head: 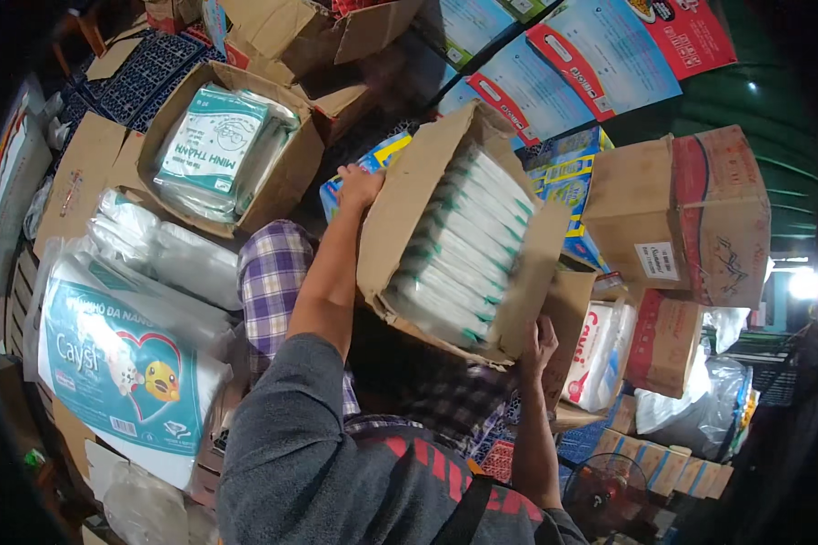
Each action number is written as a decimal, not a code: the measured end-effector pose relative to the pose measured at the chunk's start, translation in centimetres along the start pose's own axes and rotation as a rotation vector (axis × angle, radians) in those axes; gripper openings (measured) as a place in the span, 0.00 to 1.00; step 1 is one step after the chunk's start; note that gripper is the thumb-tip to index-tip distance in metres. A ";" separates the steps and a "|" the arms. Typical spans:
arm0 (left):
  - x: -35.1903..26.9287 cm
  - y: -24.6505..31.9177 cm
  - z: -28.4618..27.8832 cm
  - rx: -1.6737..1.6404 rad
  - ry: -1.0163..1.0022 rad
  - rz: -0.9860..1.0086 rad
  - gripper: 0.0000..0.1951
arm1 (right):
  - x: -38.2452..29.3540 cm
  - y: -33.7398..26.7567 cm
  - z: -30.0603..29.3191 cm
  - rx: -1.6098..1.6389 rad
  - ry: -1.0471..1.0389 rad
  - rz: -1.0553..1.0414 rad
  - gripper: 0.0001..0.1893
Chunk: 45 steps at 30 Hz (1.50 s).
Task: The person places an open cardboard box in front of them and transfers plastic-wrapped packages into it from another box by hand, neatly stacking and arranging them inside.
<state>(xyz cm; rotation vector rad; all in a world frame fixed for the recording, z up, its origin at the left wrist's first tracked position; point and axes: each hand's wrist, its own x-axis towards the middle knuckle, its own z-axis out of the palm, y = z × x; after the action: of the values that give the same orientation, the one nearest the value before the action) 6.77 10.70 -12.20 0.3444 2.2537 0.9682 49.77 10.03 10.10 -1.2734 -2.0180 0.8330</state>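
An open cardboard box [399, 211] is tilted in front of my chest, packed with a row of flat white plastic packs [463, 238] edged in green. My left hand [361, 185] grips the box's upper left side. At the lower right corner, my right hand [540, 344] has its fingers curled at the box's edge. To the left stands another open cardboard box [300, 163] holding green-and-white plastic packs [211, 143]. Below it lie clear plastic packs [191, 259] and a large teal-and-white pack of dry wipes [123, 361].
Closed cardboard cartons [627, 204] are stacked at the right, above an open box with a white-and-red pack [596, 354]. Blue-and-red cartons [559, 75] stand at the top. A fan [605, 487] is at the lower right. Another open box [273, 34] sits at the top left.
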 end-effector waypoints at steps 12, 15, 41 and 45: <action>-5.3 4.0 -4.5 -0.556 -0.119 0.251 0.31 | 1.2 0.8 -0.2 -0.132 -0.103 0.069 0.19; -9.2 7.6 -10.2 -0.824 -0.057 0.483 0.17 | 1.4 -0.1 0.6 -0.121 -0.187 0.023 0.22; -60.0 17.2 -30.8 -1.043 -0.942 0.314 0.12 | 1.7 -2.4 1.2 -0.244 -0.225 0.108 0.31; -61.4 15.2 -33.9 -0.972 -0.852 0.121 0.13 | 1.5 -1.5 1.7 -0.292 -0.216 0.111 0.33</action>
<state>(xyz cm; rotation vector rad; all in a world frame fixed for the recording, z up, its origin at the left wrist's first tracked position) 30.43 -26.16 44.68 0.3468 0.8697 1.4823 47.07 10.54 10.44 -1.5237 -2.3235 0.7745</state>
